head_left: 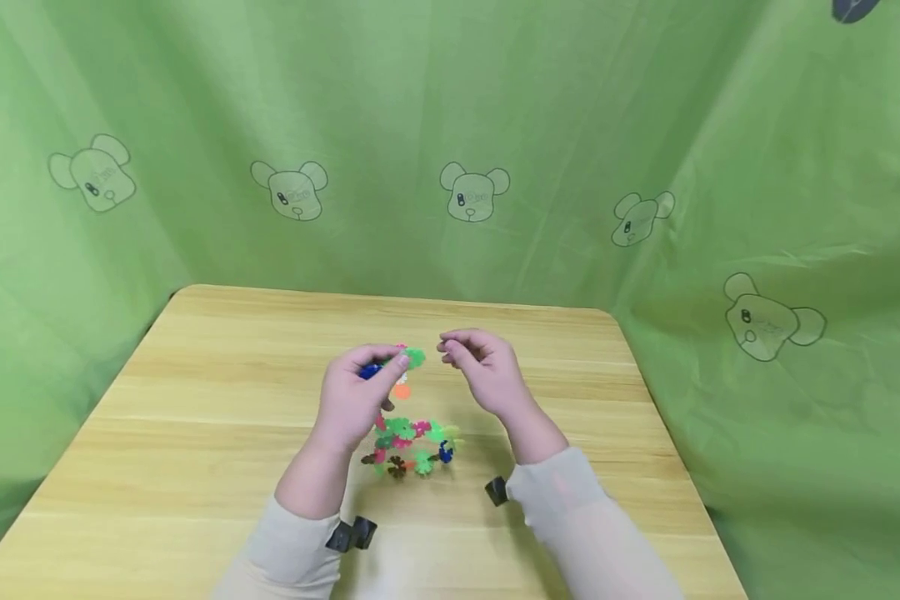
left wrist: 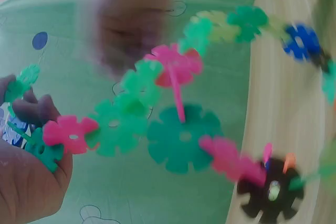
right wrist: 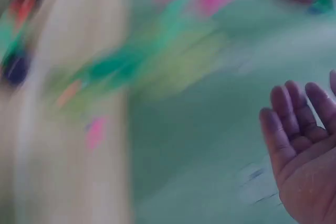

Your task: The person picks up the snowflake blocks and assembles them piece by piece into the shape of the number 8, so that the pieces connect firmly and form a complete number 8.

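Observation:
My left hand [head_left: 348,392] grips a linked chain of notched, flower-shaped plastic discs [head_left: 401,429] in green, pink, blue, brown and orange. In the left wrist view, that chain [left wrist: 115,127] runs from between the curled fingers of the left hand [left wrist: 31,187] and loops away to the right. Level with it, a short gap to the right, is my right hand [head_left: 491,371], its fingers loosely bent with no disc showing in them. The right wrist view has the right hand [right wrist: 310,166] with fingers relaxed and palm bare; the discs there are blurred.
A wood-grain table [head_left: 195,433] lies under both hands. Green curtains [head_left: 390,125] printed with bear heads hang behind it and along the sides. Black wrist devices [head_left: 363,532] sit at the sleeve cuffs.

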`<state>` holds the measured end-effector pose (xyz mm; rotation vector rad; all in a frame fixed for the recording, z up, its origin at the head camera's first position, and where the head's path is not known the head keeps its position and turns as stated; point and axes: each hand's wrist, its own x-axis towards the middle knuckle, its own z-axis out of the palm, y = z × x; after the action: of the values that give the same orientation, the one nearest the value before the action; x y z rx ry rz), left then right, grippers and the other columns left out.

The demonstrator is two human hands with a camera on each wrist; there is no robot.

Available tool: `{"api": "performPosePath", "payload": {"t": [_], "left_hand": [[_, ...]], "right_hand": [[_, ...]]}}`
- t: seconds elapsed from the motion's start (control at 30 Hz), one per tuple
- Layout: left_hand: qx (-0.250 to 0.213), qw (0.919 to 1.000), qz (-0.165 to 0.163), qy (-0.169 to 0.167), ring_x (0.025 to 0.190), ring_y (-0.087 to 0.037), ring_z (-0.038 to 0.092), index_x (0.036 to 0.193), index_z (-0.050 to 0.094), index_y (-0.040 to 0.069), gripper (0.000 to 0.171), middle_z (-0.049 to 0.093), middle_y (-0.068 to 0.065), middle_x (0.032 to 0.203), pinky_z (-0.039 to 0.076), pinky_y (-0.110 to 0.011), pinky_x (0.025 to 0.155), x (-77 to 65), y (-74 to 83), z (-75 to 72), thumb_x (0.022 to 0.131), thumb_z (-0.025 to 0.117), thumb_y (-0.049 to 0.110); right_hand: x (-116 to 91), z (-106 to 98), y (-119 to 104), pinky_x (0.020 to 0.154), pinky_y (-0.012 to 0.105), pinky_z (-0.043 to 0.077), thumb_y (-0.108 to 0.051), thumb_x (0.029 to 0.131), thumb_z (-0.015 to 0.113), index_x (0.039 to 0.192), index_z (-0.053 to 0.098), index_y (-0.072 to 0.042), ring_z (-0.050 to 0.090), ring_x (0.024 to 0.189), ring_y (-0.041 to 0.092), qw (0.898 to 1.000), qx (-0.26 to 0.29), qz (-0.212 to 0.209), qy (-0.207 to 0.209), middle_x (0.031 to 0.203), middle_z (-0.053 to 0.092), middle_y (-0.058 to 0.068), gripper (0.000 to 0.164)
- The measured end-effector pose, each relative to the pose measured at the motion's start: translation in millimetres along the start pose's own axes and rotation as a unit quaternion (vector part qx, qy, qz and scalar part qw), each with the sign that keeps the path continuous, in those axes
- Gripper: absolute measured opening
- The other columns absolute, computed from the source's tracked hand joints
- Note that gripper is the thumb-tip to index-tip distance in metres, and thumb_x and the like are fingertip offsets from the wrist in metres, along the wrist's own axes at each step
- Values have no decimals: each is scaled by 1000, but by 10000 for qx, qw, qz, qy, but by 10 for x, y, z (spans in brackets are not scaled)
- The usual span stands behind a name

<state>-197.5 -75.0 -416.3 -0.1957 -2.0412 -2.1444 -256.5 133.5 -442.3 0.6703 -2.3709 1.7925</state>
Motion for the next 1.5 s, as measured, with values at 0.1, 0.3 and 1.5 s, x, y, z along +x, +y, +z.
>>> {"api": "performPosePath", "payload": {"t": [0.1, 0.3, 1.5], "left_hand": [[-332, 9993, -157, 114, 58, -9, 50, 110, 73, -8, 17, 64, -5, 88, 52, -23, 49, 8, 1, -40, 101, 71, 7], [-774, 9963, -369, 53, 55, -7, 45, 109, 68, -12, 18, 58, -2, 85, 52, -22, 49, 12, 5, -94, 103, 66, 5], [-397, 9988, -274, 22, 53, -7, 48, 104, 69, -8, 13, 58, -6, 98, 49, -21, 47, -9, -32, -32, 97, 72, 3]], "right_hand": [[29, 64, 472, 99, 42, 58, -13, 109, 59, 135, 66, 1, 68, 112, 27, 9889, -1041, 901, -554, 129, 71, 16, 31], [-30, 300, 965, 120, 54, 39, -11, 108, 60, 154, 51, -1, 49, 143, 40, 9321, -2343, 1262, -2458, 157, 50, 19, 48], [-267, -2, 1220, 76, 35, 58, -10, 92, 83, 107, 75, -1, 62, 81, 18, 9435, -2447, 1850, -1251, 89, 68, 3, 20]]}}
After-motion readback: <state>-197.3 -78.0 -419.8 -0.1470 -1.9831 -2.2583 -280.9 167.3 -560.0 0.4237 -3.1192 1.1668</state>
